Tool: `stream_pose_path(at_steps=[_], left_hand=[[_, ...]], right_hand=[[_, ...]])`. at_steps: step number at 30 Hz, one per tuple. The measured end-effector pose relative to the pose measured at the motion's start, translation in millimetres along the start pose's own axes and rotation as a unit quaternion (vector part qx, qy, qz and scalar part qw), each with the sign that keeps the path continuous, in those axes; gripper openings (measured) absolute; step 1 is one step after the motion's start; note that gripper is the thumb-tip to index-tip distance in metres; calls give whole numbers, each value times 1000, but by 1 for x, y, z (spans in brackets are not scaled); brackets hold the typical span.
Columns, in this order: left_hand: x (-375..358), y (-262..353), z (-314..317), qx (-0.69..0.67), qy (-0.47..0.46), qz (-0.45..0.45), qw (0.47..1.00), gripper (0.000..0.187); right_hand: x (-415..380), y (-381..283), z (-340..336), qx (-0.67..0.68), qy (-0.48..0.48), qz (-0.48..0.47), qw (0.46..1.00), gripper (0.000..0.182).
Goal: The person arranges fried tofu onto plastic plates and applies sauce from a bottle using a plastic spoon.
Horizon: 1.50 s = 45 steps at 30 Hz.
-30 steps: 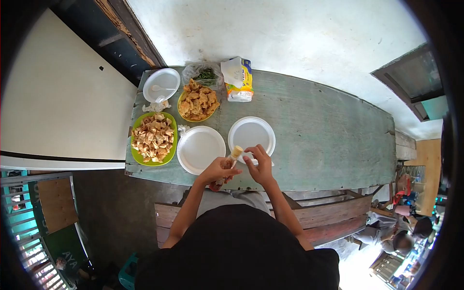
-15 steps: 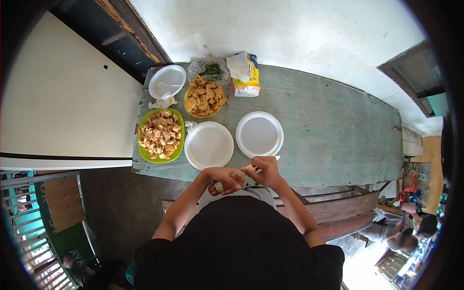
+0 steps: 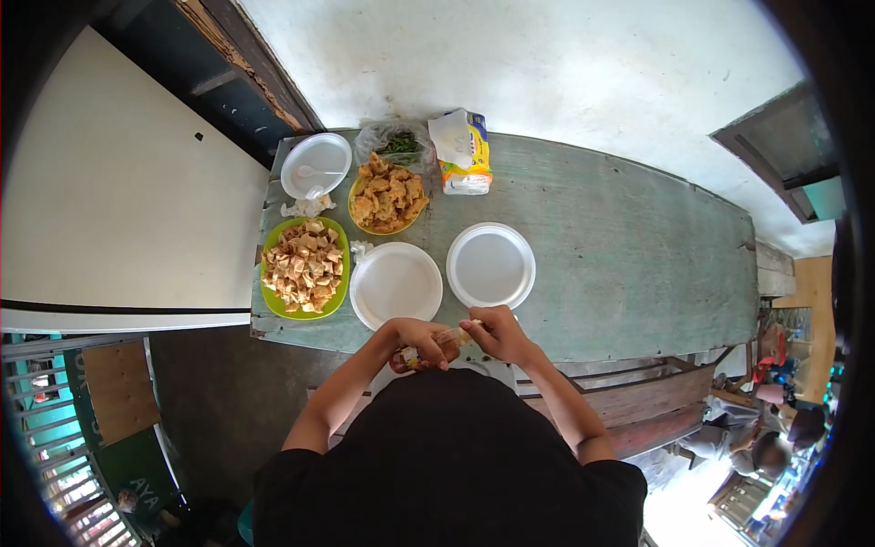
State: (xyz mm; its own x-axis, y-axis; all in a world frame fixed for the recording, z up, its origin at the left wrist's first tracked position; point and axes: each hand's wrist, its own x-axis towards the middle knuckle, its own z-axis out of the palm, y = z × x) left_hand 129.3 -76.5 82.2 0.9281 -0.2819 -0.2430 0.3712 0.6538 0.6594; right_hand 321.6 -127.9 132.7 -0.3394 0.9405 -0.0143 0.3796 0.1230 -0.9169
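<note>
Bottle: a small sauce bottle [image 3: 436,346] lies tilted over the table's near edge, its cap end toward the right hand.
Left hand: the left hand [image 3: 417,339] is wrapped round the body, steadying it.
Right hand: the right hand [image 3: 497,334] pinches the cap end, apparently to work it.
Plates: two white plates [image 3: 396,284] [image 3: 491,265] sit just beyond, bare.
Food: fried snacks on a green plate [image 3: 303,265] at the left edge.

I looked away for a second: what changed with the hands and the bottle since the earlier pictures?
Both hands drew the small bottle back from over the table toward the body. The left hand still wraps it, and the right hand has closed its grip over the cap end. The two empty white plates, the green plate of snacks and the tissue pack stayed put.
</note>
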Motion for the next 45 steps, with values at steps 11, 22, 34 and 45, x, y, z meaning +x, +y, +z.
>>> stream_pose_path(at_steps=[11,22,34,45], left_hand=[[-5,47,16,-31,-43,-7,999,28],[-30,6,-39,-278,376,194,862,18],[-1,26,-23,-40,472,50,879,46],[5,23,-35,428,643,57,632,69]], right_hand=[[4,26,-7,376,-41,205,903,58],[-19,95,-24,-82,167,272,944,45],[-36,112,-27,-154,186,329,913,36],[-31,114,-31,-184,177,311,916,33]])
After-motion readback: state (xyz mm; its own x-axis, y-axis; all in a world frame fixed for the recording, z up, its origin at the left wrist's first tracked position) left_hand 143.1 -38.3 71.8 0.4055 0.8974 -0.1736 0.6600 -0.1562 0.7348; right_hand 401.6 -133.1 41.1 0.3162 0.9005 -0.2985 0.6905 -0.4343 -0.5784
